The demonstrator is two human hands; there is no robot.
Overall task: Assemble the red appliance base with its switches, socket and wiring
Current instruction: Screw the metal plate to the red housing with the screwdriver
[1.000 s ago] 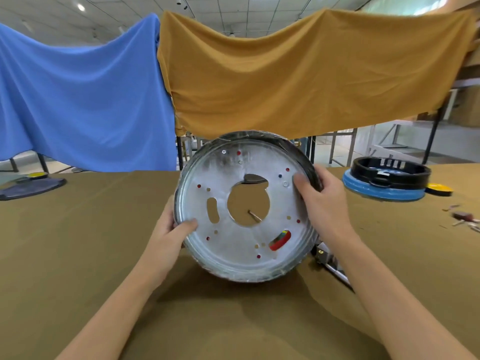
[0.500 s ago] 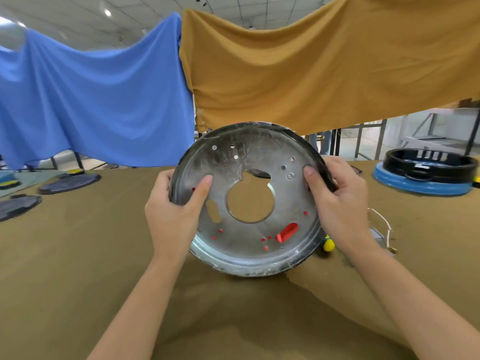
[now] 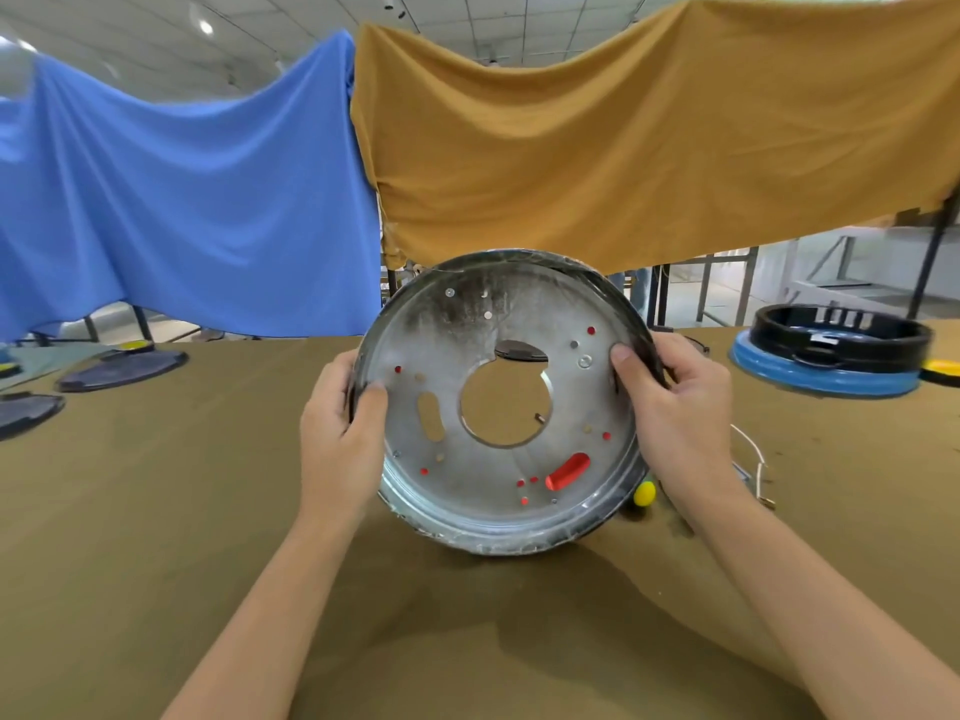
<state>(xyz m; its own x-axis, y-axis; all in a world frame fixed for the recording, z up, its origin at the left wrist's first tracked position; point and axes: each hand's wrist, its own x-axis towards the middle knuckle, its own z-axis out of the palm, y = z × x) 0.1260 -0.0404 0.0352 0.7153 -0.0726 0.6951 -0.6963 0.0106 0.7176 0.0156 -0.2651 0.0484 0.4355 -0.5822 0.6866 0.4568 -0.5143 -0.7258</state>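
I hold the round appliance base (image 3: 498,480) upright above the table, its silver metal underside facing me. The plate has a large centre hole, an oval slot and several small holes through which red shows. My left hand (image 3: 337,439) grips its left rim with the thumb on the plate. My right hand (image 3: 675,413) grips the right rim, thumb on the plate as well. Just right of the base, a yellow-tipped part (image 3: 644,494) and a white wire (image 3: 748,449) lie on the table.
The olive-brown table (image 3: 156,511) stretches all around. A black ring on a blue base (image 3: 831,356) stands at the far right, with a yellow piece (image 3: 943,367) beside it. Dark flat lids (image 3: 122,363) lie at the far left. Blue and mustard cloths (image 3: 623,148) hang behind.
The base has turned in my hands, moving the red slot round. My left hand shifted its grip higher on the left rim. The view has swung left, uncovering the yellow part and wire.
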